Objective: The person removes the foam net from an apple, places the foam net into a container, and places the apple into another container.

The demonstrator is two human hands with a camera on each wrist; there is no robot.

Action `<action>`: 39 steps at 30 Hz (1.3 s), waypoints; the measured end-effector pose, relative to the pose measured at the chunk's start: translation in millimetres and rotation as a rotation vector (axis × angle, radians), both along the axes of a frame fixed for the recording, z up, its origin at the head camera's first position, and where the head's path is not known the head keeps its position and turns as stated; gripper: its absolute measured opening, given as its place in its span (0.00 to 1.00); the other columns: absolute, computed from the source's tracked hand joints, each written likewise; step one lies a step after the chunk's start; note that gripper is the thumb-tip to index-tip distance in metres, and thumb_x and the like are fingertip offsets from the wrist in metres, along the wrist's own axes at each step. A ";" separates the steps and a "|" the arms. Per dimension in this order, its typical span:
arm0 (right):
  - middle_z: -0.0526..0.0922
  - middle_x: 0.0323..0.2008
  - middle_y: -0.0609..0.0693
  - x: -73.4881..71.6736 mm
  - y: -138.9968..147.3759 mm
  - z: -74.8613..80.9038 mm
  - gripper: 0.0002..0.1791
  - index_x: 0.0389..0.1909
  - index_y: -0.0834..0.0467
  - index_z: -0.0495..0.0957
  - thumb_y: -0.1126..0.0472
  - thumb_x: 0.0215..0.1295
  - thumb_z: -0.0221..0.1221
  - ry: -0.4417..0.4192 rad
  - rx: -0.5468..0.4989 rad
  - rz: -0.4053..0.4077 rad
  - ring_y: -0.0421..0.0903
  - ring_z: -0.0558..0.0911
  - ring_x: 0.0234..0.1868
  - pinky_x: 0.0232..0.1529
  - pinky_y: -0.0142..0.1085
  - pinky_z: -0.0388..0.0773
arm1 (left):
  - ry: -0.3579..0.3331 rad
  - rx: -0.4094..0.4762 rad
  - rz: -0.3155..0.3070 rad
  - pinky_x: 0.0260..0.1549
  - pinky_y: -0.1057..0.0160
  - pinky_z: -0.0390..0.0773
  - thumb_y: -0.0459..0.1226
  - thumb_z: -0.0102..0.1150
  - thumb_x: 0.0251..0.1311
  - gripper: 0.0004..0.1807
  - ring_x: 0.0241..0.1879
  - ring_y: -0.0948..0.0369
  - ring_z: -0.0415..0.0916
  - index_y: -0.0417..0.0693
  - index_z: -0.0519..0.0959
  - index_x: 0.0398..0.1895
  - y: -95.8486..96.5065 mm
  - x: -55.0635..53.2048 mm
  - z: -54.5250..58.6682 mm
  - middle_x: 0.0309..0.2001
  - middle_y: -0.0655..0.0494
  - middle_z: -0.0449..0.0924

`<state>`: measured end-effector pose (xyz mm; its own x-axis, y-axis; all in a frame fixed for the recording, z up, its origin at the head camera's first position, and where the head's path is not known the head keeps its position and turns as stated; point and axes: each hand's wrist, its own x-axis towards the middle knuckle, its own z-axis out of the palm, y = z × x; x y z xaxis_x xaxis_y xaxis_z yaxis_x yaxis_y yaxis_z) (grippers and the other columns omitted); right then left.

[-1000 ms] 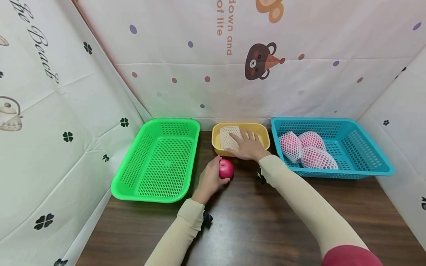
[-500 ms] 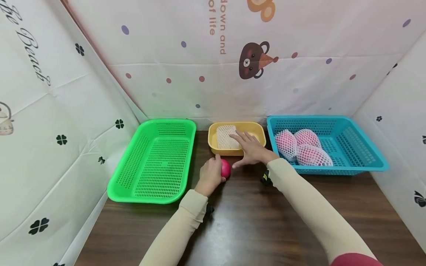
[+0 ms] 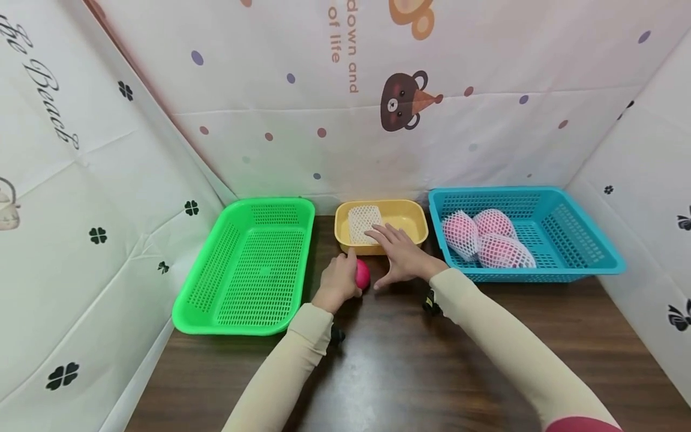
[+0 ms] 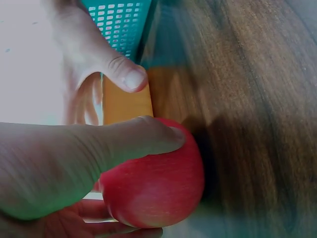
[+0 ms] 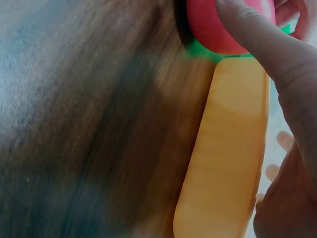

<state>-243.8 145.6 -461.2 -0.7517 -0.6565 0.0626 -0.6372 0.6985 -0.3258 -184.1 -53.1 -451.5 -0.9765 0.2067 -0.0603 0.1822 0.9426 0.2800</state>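
A red apple is on the dark wooden table, gripped by my left hand. The left wrist view shows the thumb lying over the apple and fingers beneath it. My right hand hovers with spread fingers over the front of a small yellow basket, holding nothing. Its thumb points towards the apple, with a gap between them in the head view. Inside the yellow basket lies a white foam fruit net, partly covered by the right fingertips in the head view.
On the left stands a green perforated basket with nothing in it. A blue basket at right holds several pink fruits in white foam nets. Printed cloth walls close off the back and sides.
The right hand has drawn back from over the foam net towards the apple, its thumb swinging down. The left hand keeps its hold on the apple. The head view has shifted slightly.
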 end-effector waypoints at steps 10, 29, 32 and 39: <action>0.46 0.81 0.59 2.1 -2.1 -4.5 0.73 0.82 0.49 0.47 0.31 0.38 0.79 0.004 -0.026 -0.004 0.67 0.44 0.80 0.75 0.67 0.42 | -0.028 -0.022 -0.036 0.40 0.49 0.84 0.41 0.87 0.38 0.48 0.50 0.46 0.79 0.44 0.69 0.64 -4.6 0.1 11.4 0.53 0.40 0.77; 0.43 0.82 0.58 5.8 -6.7 1.0 0.74 0.82 0.48 0.44 0.36 0.39 0.81 -0.017 -0.099 0.018 0.65 0.42 0.81 0.74 0.67 0.43 | 0.033 0.042 -0.143 0.35 0.53 0.84 0.49 0.84 0.39 0.47 0.46 0.48 0.73 0.44 0.66 0.60 -21.7 6.3 63.4 0.49 0.41 0.72; 0.43 0.82 0.58 5.3 -7.3 1.8 0.74 0.82 0.48 0.44 0.37 0.39 0.81 -0.007 -0.109 0.021 0.66 0.42 0.80 0.75 0.67 0.43 | 0.026 0.046 -0.155 0.36 0.52 0.83 0.49 0.84 0.38 0.49 0.46 0.48 0.73 0.44 0.65 0.62 -27.2 5.8 70.5 0.49 0.41 0.71; 0.42 0.82 0.57 7.5 -11.0 2.5 0.73 0.83 0.47 0.43 0.36 0.41 0.79 -0.031 -0.097 0.028 0.64 0.42 0.81 0.75 0.66 0.44 | 0.050 0.040 -0.167 0.38 0.52 0.83 0.48 0.84 0.37 0.52 0.46 0.48 0.73 0.42 0.64 0.65 -42.3 4.5 79.0 0.49 0.42 0.72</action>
